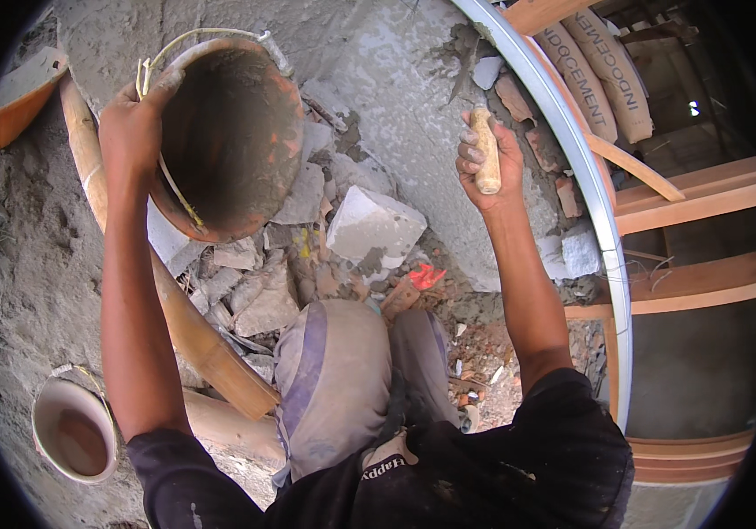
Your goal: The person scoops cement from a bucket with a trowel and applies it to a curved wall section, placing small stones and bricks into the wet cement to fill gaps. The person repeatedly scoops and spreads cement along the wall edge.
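Observation:
My left hand (128, 132) grips the rim and wire handle of a large mortar-stained bucket (286, 119), tilted so its dark, mortar-smeared inside shows. In my right hand (508, 167) is a trowel (485, 145), held by its pale wooden handle. Its thin blade appears nearly edge-on, pointing away from me over grey wet mortar (387, 84). Several bits of broken brick (513, 97) and stone lie just right of the trowel. Between my two hands sits a pale block (375, 227) among rubble.
A curved metal strip (603, 207) runs down the right side, with wooden beams (695, 198) and cement sacks (609, 75) beyond. Bamboo poles (206, 339) lie left of my knees. At lower left stands a small pail (49, 414); an orange container (16, 123) is upper left.

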A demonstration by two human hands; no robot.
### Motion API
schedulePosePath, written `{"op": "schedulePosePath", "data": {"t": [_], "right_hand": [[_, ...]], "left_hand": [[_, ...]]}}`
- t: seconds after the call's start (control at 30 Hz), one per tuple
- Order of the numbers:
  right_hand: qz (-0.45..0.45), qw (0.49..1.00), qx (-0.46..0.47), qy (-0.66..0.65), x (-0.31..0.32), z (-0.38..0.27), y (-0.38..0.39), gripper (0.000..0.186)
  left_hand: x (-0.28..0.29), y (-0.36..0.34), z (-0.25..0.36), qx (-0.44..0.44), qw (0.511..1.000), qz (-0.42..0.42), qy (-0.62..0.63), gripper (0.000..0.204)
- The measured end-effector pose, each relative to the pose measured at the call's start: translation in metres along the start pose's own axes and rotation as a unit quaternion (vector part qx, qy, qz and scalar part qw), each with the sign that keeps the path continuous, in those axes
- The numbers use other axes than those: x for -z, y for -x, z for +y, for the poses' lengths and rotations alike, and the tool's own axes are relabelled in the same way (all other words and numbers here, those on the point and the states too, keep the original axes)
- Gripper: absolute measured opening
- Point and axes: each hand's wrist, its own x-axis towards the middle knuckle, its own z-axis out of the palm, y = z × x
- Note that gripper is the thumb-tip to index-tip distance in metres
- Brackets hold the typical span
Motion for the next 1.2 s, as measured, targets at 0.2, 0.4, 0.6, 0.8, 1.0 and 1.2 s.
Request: {"op": "schedulePosePath", "data": {"t": [0.2, 0.4, 0.6, 0.8, 1.0, 1.2], "right_hand": [[0.02, 0.999, -0.038, 0.002, -0.01, 0.027, -0.036, 0.036], [0.025, 0.989, 0.069, -0.129, -0.026, 0.013, -0.048, 0.033], [0.03, 0.983, 0.093, -0.153, -0.051, 0.031, -0.026, 0.034], [0.055, 0.996, 0.033, -0.063, -0.036, 0.016, -0.001, 0.029], [0.155, 0.881, 0.005, 0.448, -0.034, 0.053, 0.064, 0.033], [-0.083, 0.654, -0.027, 0.752, -0.051, 0.109, 0.062, 0.046]], "left_hand": [[-0.004, 0.007, 0.018, 0.013, 1.0, -0.002, -0.025, 0.043], [-0.01, 0.007, 0.01, -0.009, 1.0, -0.003, 0.028, 0.039], [-0.009, 0.0, 0.001, -0.011, 0.999, -0.013, 0.031, 0.042], [-0.014, -0.005, 0.001, -0.021, 1.0, -0.012, -0.001, 0.041], [-0.003, 0.002, 0.004, -0.002, 1.0, -0.021, 0.001, 0.039], [0.003, 0.001, 0.005, -0.02, 0.997, -0.058, -0.04, 0.037]]}}
